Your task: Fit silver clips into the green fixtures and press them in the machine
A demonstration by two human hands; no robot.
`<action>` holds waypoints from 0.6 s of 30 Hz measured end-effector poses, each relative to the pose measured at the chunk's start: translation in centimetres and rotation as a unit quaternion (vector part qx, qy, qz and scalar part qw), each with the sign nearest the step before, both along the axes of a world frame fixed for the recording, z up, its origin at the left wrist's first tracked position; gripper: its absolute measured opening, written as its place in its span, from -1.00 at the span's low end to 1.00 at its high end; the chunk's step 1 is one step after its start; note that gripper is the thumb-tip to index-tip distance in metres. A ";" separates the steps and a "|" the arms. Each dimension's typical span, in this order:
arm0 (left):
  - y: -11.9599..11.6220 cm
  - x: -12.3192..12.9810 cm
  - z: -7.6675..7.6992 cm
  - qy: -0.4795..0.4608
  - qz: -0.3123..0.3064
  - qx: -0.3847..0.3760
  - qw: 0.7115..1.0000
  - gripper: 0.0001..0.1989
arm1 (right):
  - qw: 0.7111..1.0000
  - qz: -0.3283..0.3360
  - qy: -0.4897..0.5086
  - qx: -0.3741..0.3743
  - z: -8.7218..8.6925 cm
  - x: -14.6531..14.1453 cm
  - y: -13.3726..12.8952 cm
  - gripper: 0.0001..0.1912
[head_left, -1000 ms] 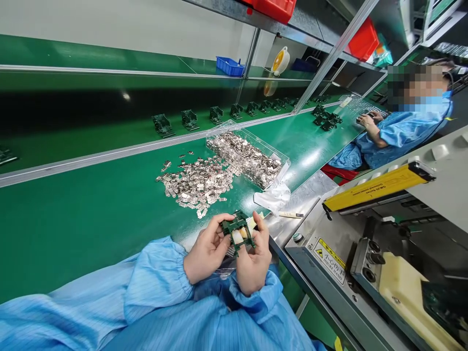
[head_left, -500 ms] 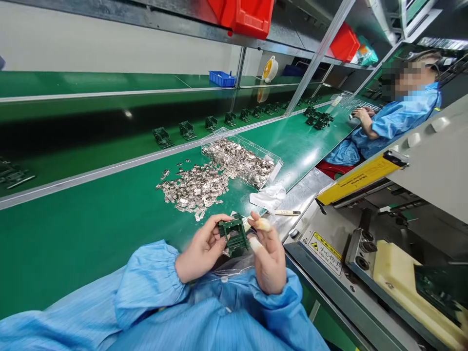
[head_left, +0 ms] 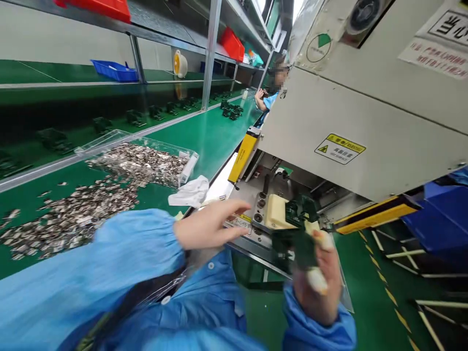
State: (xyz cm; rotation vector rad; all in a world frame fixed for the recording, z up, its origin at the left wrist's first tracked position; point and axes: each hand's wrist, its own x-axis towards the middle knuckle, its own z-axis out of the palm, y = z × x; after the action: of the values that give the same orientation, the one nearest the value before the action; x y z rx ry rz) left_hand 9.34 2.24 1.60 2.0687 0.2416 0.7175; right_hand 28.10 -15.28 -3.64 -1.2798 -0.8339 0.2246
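My right hand [head_left: 321, 282], with pale wraps on its thumb and fingertip, grips a dark green plastic frame [head_left: 298, 246], blurred by motion. It is in front of the machine's cream-coloured fixture block [head_left: 277, 212]. On that block sits another dark green frame [head_left: 309, 207]. My left hand [head_left: 212, 225] is stretched toward the machine's front edge, thumb and fingers apart, holding nothing. Behind the left forearm, small metal pieces [head_left: 73, 214] lie heaped on the green bench, beside a clear tray [head_left: 188, 168] filled with more of them.
A large machine housing [head_left: 358, 131] overhangs the fixture, with yellow bars [head_left: 244, 158] at its sides. A white cloth [head_left: 190, 191] lies on the bench. Dark green frames [head_left: 135, 118] stand in a row along the back strip. A co-worker [head_left: 268, 97] sits farther along.
The view has swung right toward the machine. My left hand has let go of the green frame, and my right hand has carried it rightward to the fixture.
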 end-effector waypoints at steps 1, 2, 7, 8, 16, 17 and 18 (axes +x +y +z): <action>0.0 2.7 0.2 -0.019 0.004 0.023 1.000 -0.54 | 0.997 -0.074 0.010 0.032 0.3 1.5 -1.0 -0.51; -0.1 5.5 0.4 -0.032 0.004 0.035 0.999 -0.48 | 0.990 -0.124 0.021 0.060 0.6 2.9 -1.8 -0.57; -0.9 15.5 0.6 -0.007 -0.007 -0.006 1.000 -0.18 | 0.971 -0.211 0.025 0.106 1.7 7.0 -3.0 -0.63; -1.0 16.2 0.8 -0.002 -0.005 -0.015 1.000 -0.19 | 0.974 -0.198 0.013 0.109 1.9 7.4 -2.7 -0.60; 0.7 4.4 2.5 0.067 0.024 -0.161 0.984 -0.33 | 0.977 0.052 -0.183 -0.096 3.3 11.1 1.7 -0.41; 0.9 1.9 2.1 0.103 0.025 -0.169 0.980 -0.37 | 0.966 0.085 -0.209 -0.125 3.4 11.4 2.2 -0.42; 0.9 -0.5 1.3 0.140 0.030 -0.182 0.973 -0.39 | 0.955 0.110 -0.234 -0.146 3.5 11.5 2.6 -0.43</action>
State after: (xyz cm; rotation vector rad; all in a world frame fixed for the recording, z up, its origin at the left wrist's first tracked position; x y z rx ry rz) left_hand 8.81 3.16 2.92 1.8069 0.5542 0.3779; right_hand 39.60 -12.65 -0.15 -1.5459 -1.3932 0.2314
